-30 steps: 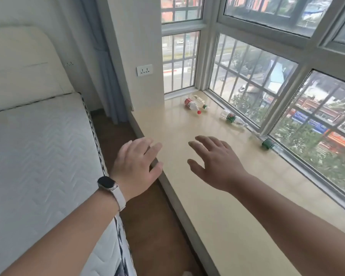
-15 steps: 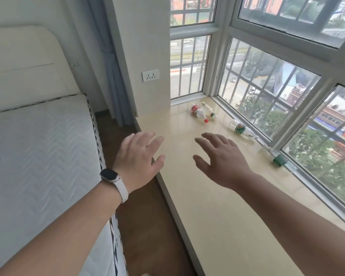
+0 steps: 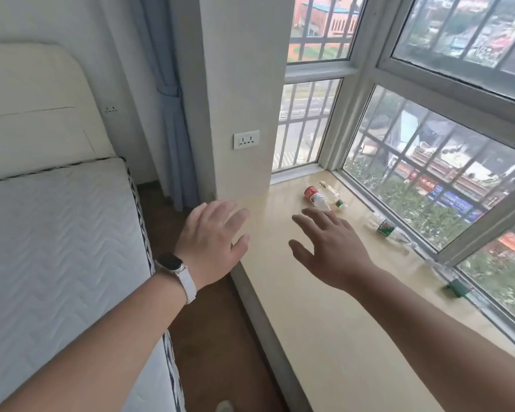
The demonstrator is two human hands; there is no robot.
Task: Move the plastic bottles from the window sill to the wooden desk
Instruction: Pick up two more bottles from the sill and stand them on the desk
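Both hands are being brought nearer the bottles than a second ago. The left hand [image 3: 211, 242] and right hand [image 3: 330, 248] are being held spread open, nothing gripped, over the pale wooden window sill [image 3: 324, 322]. At one o'clock from the right hand, a red-labelled clear plastic bottle [image 3: 315, 197] and a slim green-capped clear bottle [image 3: 333, 195] are lying side by side; a green-labelled clear bottle [image 3: 387, 230] is lying at two o'clock. They are being judged light, crushable and roll-prone, and best gripped mid-body.

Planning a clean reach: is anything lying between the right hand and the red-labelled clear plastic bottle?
Nothing visible does: only bare pale window sill separates the right hand from the red-labelled clear plastic bottle.
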